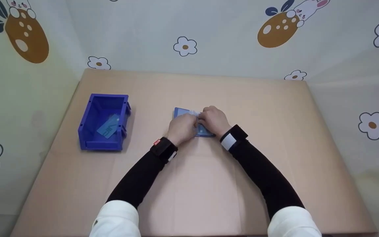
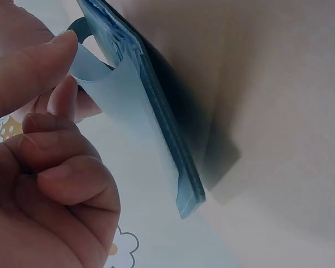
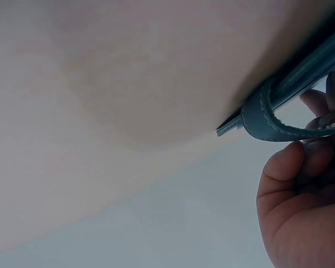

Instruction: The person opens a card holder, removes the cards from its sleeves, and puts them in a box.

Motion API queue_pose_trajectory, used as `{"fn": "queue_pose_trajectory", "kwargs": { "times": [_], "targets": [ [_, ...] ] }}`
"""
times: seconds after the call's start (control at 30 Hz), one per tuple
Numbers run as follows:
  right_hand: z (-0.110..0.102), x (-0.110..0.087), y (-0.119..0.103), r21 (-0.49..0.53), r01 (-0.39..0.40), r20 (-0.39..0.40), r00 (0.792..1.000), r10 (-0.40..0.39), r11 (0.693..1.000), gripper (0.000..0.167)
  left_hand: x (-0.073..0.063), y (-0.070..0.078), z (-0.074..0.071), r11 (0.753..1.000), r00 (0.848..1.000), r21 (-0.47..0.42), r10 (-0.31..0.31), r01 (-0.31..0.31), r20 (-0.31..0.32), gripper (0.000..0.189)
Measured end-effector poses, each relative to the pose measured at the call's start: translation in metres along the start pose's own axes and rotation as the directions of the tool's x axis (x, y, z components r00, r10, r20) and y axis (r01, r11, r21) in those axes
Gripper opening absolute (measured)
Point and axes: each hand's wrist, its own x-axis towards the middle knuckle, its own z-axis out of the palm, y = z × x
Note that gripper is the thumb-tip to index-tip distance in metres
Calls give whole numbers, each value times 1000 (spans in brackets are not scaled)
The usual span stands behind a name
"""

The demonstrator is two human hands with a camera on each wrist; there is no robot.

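Note:
A blue card holder (image 1: 204,132) with a stitched cover and clear plastic sleeves (image 2: 125,103) lies near the middle of the table, partly covered by both hands. My left hand (image 1: 182,128) pinches the edge of a translucent sleeve with its fingertips, lifting it away from the cover (image 2: 170,134). On the holder's other side, my right hand (image 1: 215,120) grips the end of the curved closing strap (image 3: 259,118) between thumb and fingers. Whether a card sits inside the lifted sleeve I cannot tell.
To the left stands a blue plastic bin (image 1: 102,145) with a teal card (image 1: 109,126) in it. Brown board covers the table (image 1: 206,184). Patterned cloth walls (image 1: 143,39) rise at the back and both sides.

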Motion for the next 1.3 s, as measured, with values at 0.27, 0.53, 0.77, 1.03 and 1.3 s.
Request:
{"fn": "queue_pose_trajectory", "kwargs": {
  "times": [0.27,0.53,0.77,1.03,1.3],
  "targets": [
    [0,-1,0,6,6,-17,1000,-6,1000,12,-2,-2,-3,1000,1000,6,20,-20,-24,9],
    [-2,-1,1,-6,-4,-19,1000,4,1000,10,-7,-6,-7,1000,998,12,9,-8,-70,11],
    [-1,-1,2,-27,-22,22,999,23,999,6,-13,-13,-11,998,988,23,-57,60,-141,15],
    [-2,-1,3,-37,-3,32,999,4,999,7,-14,-25,-14,973,968,19,-228,231,-102,35],
    [0,-1,3,-32,-8,29,1000,9,999,9,-13,-34,-10,934,937,69,-349,350,-37,24]
  ]
}}
